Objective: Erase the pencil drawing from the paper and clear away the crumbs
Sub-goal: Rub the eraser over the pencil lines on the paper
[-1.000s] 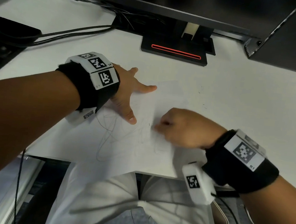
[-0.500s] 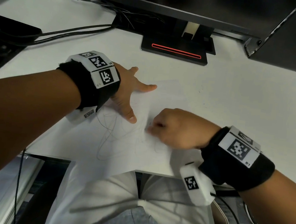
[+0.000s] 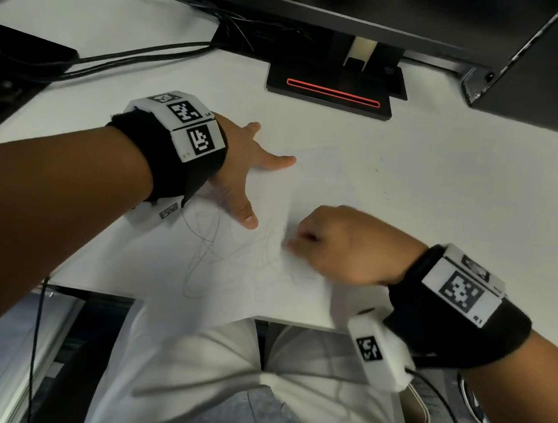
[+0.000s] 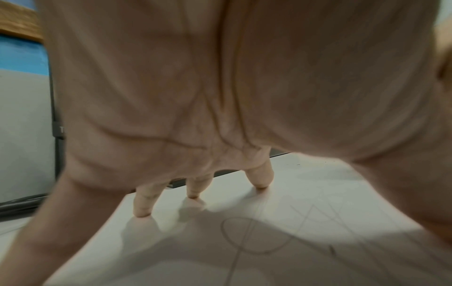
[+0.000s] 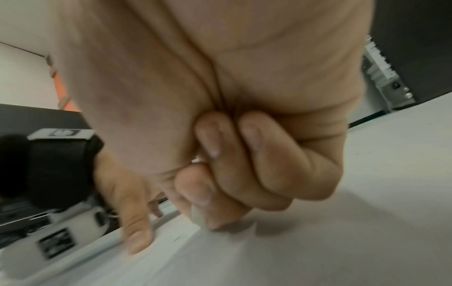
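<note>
Roughly at the centre of the head view, the paper (image 3: 229,275) lies flat on the white desk (image 3: 444,201), and its lower edge hangs a little over the desk's near edge. The left hand (image 3: 240,173) is spread open on the upper left part of the sheet, with the fingers straight and apart; in the left wrist view the fingertips (image 4: 143,212) press down on the surface. The right hand (image 3: 346,246) is on the right part of the sheet, just beside the left thumb but not touching it. Its fingers (image 5: 244,170) are curled tight into the palm, and the lowest ones touch the paper. What they pinch is hidden; an eraser cannot be seen clearly in any view, so it is not possible to tell what this hand holds.

The pencil drawing (image 3: 219,246) is a tangle of thin grey loops and long curved lines. It lies between the two hands and runs down to the lower left of the sheet. The lines near the right hand look fainter and blurred. In the left wrist view one round loop (image 4: 244,236) lies under the palm. A few tiny dark specks (image 3: 376,170) lie at the upper right of the sheet.
</note>
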`<state>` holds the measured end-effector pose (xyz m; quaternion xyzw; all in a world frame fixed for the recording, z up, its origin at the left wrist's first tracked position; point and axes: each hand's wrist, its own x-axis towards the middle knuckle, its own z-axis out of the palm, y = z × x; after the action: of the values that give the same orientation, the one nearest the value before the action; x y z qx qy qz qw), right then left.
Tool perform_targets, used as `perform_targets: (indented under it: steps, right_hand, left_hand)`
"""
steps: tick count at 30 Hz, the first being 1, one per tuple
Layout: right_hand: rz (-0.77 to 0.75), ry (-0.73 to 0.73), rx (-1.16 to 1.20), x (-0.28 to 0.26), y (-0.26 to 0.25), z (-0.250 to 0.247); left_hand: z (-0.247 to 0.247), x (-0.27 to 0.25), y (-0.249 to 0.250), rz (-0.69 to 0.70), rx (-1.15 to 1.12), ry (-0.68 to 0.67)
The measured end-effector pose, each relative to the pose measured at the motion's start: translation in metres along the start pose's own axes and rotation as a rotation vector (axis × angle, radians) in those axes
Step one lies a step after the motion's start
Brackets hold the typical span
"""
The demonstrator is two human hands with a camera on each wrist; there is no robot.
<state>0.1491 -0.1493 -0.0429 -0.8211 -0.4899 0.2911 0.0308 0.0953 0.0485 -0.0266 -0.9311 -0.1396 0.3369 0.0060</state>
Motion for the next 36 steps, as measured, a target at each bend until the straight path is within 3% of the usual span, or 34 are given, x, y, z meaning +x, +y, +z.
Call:
perform_targets:
  steps: [2, 5, 9, 14, 22, 26, 31, 33, 36]
  right_hand:
    - [-0.005, -0.027, 0.009, -0.002, 0.000, 0.001]
    - [0.079, 0.060, 0.040, -0.002, 0.007, -0.009]
    - [-0.014, -0.033, 0.012, -0.008, -0.006, 0.006]
    - [0.086, 0.045, 0.063, -0.006, 0.007, -0.006]
    - [0.033, -0.014, 0.143, -0.011, 0.008, 0.000]
    - [0.027, -0.020, 0.414, -0.011, 0.023, 0.001]
    - [0.125, -0.010, 0.800, -0.015, 0.032, -0.001]
    - [0.169, 0.063, 0.647, -0.014, 0.030, -0.002]
    - [0.135, 0.114, 0.210, -0.014, 0.015, 0.001]
  left_hand:
    - [0.000, 0.000, -0.001, -0.003, 0.001, 0.004]
    - [0.001, -0.001, -0.001, -0.009, 0.003, 0.004]
    - [0.002, 0.001, -0.001, -0.009, -0.013, 0.006]
    - [0.001, -0.001, -0.001, -0.011, -0.013, 0.000]
    - [0.000, -0.008, 0.001, 0.012, 0.002, 0.031]
    - [0.008, -0.016, 0.013, 0.143, 0.012, 0.103]
    - [0.022, -0.022, 0.021, 0.164, 0.013, -0.030]
    - [0.024, -0.023, 0.022, 0.151, 0.018, -0.041]
    - [0.023, -0.024, 0.026, 0.139, 0.047, -0.040]
